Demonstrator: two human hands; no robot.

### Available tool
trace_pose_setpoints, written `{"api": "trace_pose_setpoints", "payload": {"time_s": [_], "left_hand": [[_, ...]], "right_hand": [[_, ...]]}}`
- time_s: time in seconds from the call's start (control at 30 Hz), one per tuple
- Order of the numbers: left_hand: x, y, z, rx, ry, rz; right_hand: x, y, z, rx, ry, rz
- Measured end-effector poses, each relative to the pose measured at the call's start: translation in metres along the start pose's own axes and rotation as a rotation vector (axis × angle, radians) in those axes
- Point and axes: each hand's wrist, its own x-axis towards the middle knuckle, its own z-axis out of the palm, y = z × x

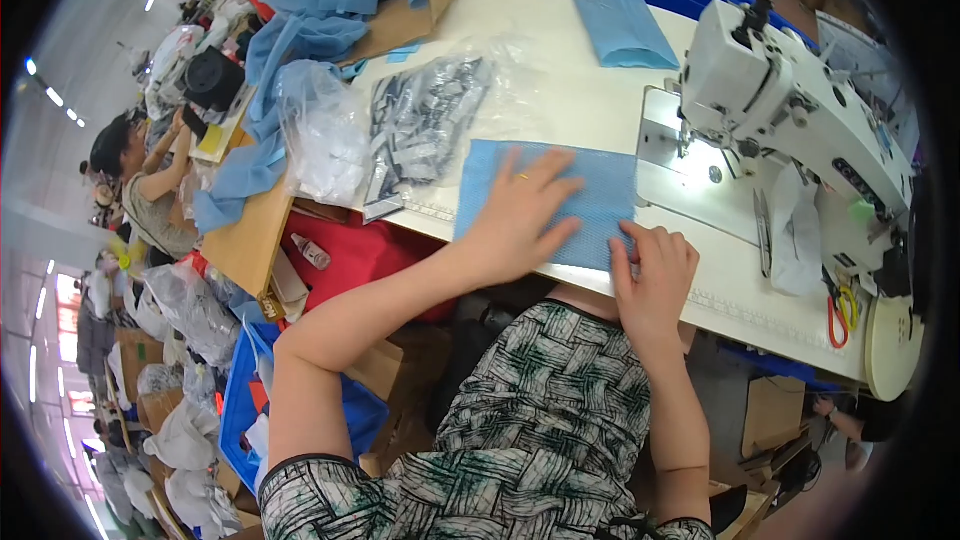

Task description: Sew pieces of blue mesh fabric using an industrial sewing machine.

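A blue mesh fabric piece lies flat at the table's front edge, just left of the sewing machine. My left hand rests across its middle with fingers spread, slightly blurred. At the fabric's lower right corner, my right hand has its thumb and forefinger closed on the edge, the other fingers curled. Light from the machine falls on the metal plate under its needle. The fabric's right side reaches close to that plate.
A clear bag of grey-and-white labels and a white plastic bag lie left. Tweezers and scissors lie right. Folded blue fabric sits at the back. A blue bin stands below left. Another person works far left.
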Motion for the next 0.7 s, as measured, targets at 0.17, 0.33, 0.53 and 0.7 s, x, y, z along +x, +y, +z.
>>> {"api": "trace_pose_setpoints", "payload": {"time_s": [0.17, 0.33, 0.53, 0.7], "left_hand": [[-0.011, 0.029, 0.022, -0.042, -0.011, 0.132], [-0.029, 0.012, -0.013, -0.263, -0.160, 0.226], [-0.013, 0.033, -0.118, -0.730, -0.274, -0.190], [0.038, 0.007, -0.133, -0.668, -0.202, -0.112]], "right_hand": [[-0.010, 0.011, -0.006, 0.120, -0.056, 0.042], [0.000, 0.008, -0.038, 0.615, -0.162, -0.036], [0.018, -0.008, -0.060, 0.763, -0.474, 0.082], [0.023, -0.024, -0.052, 1.242, -0.419, 0.515]]}}
